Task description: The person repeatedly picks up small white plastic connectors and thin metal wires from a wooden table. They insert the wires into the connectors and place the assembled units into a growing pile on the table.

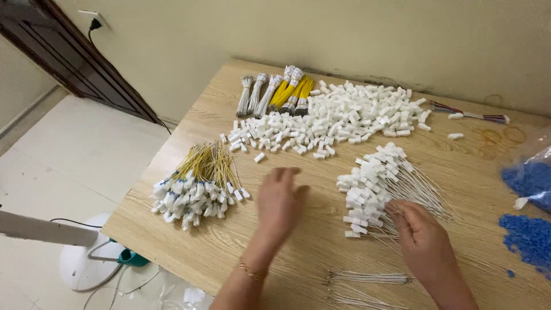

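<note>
Light wooden tabletop (287,252), beige wall | white plastic connectors (338,117): one far heap | wired bundles: two | left hand (279,201) open, empty | right hand (422,232) fingers curled on white wires (419,195)

Blue pellets (531,235) lie right, a white fan base (83,261) below the table (229,252).

head view, looking down, near table (229,252)

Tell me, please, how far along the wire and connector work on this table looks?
Looks done: a pile of yellow wires with white connectors and a pile of white wires with connectors. In hand: the right hand rests on the white-wire pile; the left hand hovers empty, blurred, over the table. Seemingly left: a large heap of loose white connectors, tied wire bundles, and bare wires near the front edge.
</note>
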